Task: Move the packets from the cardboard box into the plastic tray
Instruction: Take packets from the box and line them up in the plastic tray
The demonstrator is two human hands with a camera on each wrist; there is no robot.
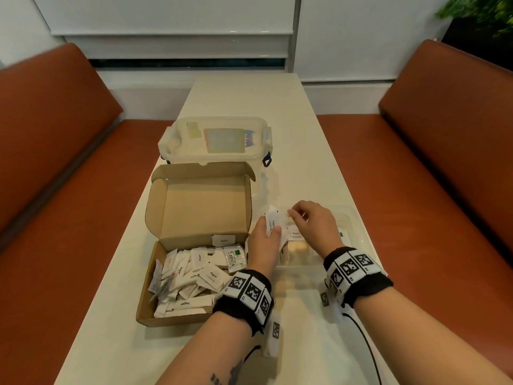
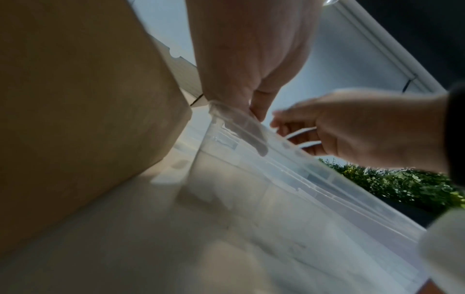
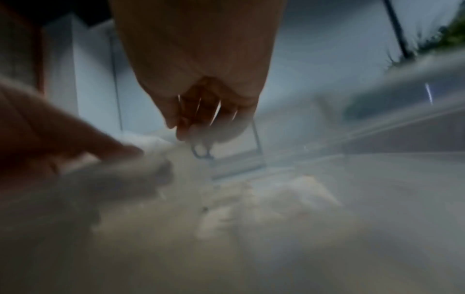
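The open cardboard box [image 1: 194, 207] sits left of centre, its bottom covered with several white packets [image 1: 194, 276]. Right of it lies the clear plastic tray [image 1: 361, 232], holding a few packets [image 1: 295, 234]. My left hand [image 1: 268, 232] grips a bundle of white packets [image 1: 273, 219] over the tray's left end. My right hand [image 1: 294, 213] hovers just beside it, fingers curled, thumb and forefinger pinched on a packet at the top of the bundle. The left wrist view shows both the left hand [image 2: 254, 111] and the right hand [image 2: 289, 123] above the tray [image 2: 302, 189]. The right wrist view is blurred.
A clear lidded plastic container [image 1: 216, 140] stands right behind the box. Brown benches [image 1: 55, 190] run along both long sides of the narrow white table [image 1: 249, 93]. A black cable [image 1: 366, 343] trails from my right wrist. A plant [image 1: 480, 12] is at the far right.
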